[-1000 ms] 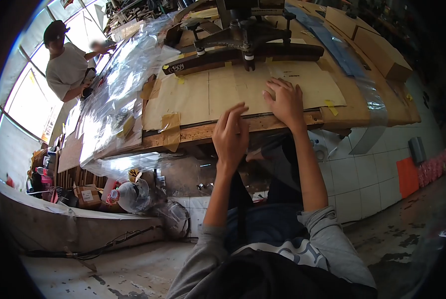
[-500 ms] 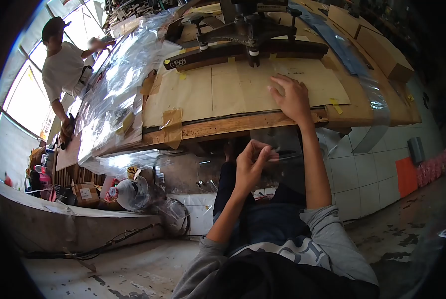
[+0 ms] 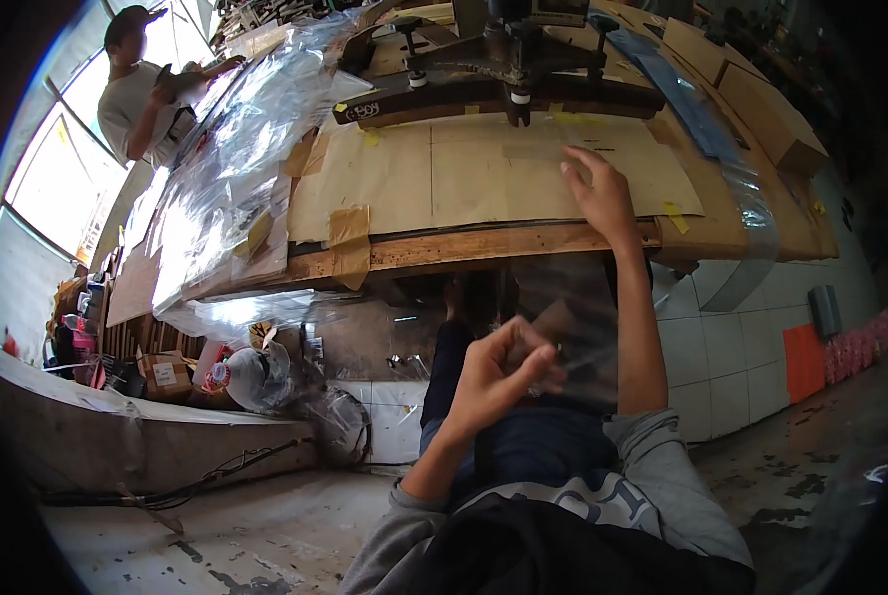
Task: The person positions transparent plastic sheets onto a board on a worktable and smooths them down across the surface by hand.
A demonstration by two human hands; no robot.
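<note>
My left hand (image 3: pixel 504 375) is closed in a pinch in front of my lap. A clear plastic sheet (image 3: pixel 575 288), hard to make out, hangs from it beside the table's front edge. Over the right part of a pale yellowish board (image 3: pixel 365 183) is my right hand (image 3: pixel 601 193), thumb and index finger apart, with no grip on anything visible. Near its fingertips lies a faint see-through strip (image 3: pixel 535 152) on the board. Behind the board stands a black metal press frame (image 3: pixel 508 69) with a dark bar (image 3: pixel 404 107) across it.
Brown tape (image 3: pixel 349 248) wraps the wooden front edge. Crumpled clear plastic (image 3: pixel 231 149) covers the table's left side, where another person (image 3: pixel 146 99) stands. Cardboard boxes (image 3: pixel 766 114) sit at the back right. A water bottle (image 3: pixel 257 380) and a small carton (image 3: pixel 163 377) are below left.
My left hand has moved down and nearer my body, and the clear sheet shows more beside it. My right hand shifted slightly right. The other person has raised a hand.
</note>
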